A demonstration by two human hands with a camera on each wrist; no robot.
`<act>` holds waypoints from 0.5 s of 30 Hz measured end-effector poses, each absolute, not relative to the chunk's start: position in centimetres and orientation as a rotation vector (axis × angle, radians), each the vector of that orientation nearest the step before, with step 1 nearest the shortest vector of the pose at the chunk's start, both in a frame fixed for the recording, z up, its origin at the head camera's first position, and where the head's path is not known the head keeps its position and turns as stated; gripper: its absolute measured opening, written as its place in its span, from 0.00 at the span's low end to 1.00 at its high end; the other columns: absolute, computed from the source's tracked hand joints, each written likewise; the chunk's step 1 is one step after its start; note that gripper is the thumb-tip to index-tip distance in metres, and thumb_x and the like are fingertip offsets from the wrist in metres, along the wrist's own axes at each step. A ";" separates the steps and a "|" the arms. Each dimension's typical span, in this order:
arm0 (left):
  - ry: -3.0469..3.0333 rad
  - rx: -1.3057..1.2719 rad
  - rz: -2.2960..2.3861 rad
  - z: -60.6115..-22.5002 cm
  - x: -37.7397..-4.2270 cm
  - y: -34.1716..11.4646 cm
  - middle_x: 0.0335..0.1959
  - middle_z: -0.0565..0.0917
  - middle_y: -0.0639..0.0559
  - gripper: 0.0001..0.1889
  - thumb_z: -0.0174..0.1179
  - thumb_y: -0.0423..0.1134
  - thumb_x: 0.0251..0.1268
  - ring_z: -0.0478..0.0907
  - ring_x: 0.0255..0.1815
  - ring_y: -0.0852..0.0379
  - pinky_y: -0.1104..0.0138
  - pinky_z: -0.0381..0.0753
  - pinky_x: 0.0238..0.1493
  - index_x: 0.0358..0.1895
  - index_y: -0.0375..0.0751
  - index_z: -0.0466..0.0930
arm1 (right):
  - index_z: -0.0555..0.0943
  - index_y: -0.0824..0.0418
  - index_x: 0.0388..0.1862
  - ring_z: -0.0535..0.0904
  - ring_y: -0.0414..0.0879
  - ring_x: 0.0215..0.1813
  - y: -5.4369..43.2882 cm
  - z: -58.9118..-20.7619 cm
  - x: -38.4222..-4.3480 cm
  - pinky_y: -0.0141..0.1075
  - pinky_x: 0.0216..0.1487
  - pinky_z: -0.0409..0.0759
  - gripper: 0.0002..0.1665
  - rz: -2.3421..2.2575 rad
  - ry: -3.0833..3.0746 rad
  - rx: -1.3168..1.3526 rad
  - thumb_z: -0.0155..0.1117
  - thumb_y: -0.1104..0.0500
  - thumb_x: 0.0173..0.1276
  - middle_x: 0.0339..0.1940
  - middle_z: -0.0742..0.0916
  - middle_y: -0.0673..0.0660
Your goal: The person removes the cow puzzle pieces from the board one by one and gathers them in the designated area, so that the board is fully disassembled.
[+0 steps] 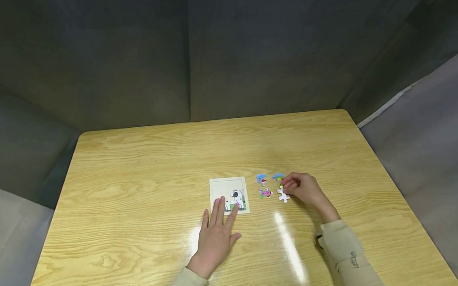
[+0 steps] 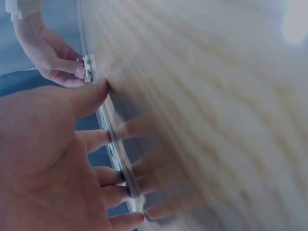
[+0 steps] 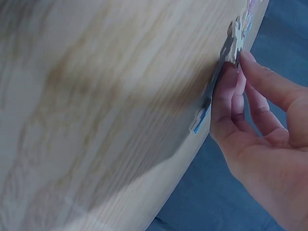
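Note:
My left hand (image 1: 214, 241) lies with its fingers straight and spread over the lower edge of a pale puzzle board (image 1: 226, 184). Joined pieces (image 1: 239, 199) showing a white animal with a black spot fill the board's lower right; my fingers hide part of that area. To the right, my right hand (image 1: 304, 188) pinches a white puzzle piece (image 1: 283, 196) between thumb and fingertips. In the right wrist view that piece (image 3: 235, 43) appears tilted, with its shadow on the table beside it.
Beside the board lie three loose pieces: a blue one with red (image 1: 261, 178), a blue and green one (image 1: 278, 176) and a pink one (image 1: 267, 193). All are on a glossy wooden table (image 1: 138, 186) with grey curtains (image 1: 247, 51) behind.

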State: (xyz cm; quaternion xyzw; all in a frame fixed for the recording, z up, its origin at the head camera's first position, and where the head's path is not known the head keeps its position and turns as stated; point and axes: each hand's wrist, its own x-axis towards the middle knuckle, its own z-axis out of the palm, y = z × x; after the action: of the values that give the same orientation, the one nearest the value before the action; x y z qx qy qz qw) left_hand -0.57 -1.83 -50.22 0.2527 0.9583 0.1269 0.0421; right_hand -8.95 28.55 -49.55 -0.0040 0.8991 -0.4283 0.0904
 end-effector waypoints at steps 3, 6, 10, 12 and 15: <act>2.931 0.772 0.384 -50.3 -0.6 -1.8 0.76 0.51 0.30 0.39 0.59 0.54 0.67 0.48 0.76 0.36 0.39 0.57 0.68 0.76 0.43 0.58 | 0.84 0.70 0.41 0.82 0.49 0.34 28.5 -49.7 -8.9 0.29 0.33 0.80 0.10 -1.273 2.667 -0.002 0.70 0.71 0.59 0.33 0.87 0.60; 2.929 0.769 0.377 -50.3 -0.6 -1.8 0.76 0.51 0.30 0.39 0.59 0.54 0.67 0.48 0.77 0.36 0.39 0.57 0.68 0.76 0.43 0.57 | 0.84 0.69 0.40 0.82 0.48 0.34 28.6 -49.9 -8.9 0.29 0.33 0.80 0.09 -1.249 2.683 0.005 0.70 0.71 0.59 0.33 0.87 0.59; 2.927 0.763 0.368 -50.4 -0.6 -1.8 0.76 0.51 0.30 0.39 0.58 0.55 0.67 0.48 0.77 0.36 0.40 0.56 0.69 0.77 0.44 0.57 | 0.84 0.68 0.38 0.83 0.48 0.34 28.6 -50.1 -8.9 0.29 0.33 0.79 0.08 -1.228 2.714 0.018 0.70 0.72 0.59 0.32 0.87 0.58; 2.928 0.764 0.363 -50.5 -0.6 -1.8 0.76 0.51 0.30 0.39 0.58 0.55 0.67 0.48 0.77 0.36 0.40 0.56 0.69 0.77 0.44 0.57 | 0.84 0.68 0.38 0.83 0.49 0.34 28.5 -50.1 -8.9 0.29 0.33 0.79 0.08 -1.236 2.720 0.017 0.70 0.72 0.59 0.32 0.87 0.59; 2.934 0.770 0.360 -50.5 -0.6 -1.9 0.76 0.51 0.30 0.39 0.58 0.55 0.67 0.48 0.77 0.36 0.40 0.56 0.69 0.77 0.44 0.57 | 0.84 0.69 0.38 0.82 0.48 0.33 28.2 -49.9 -8.8 0.28 0.32 0.79 0.08 -1.254 2.722 -0.006 0.70 0.72 0.59 0.32 0.87 0.60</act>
State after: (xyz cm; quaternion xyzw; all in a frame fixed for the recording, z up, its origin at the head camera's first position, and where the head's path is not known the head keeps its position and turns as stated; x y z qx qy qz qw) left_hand -0.59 -1.88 -50.46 0.2519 0.9596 0.1179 0.0432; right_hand -8.81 28.18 -49.87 -0.0020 0.9059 -0.4172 0.0723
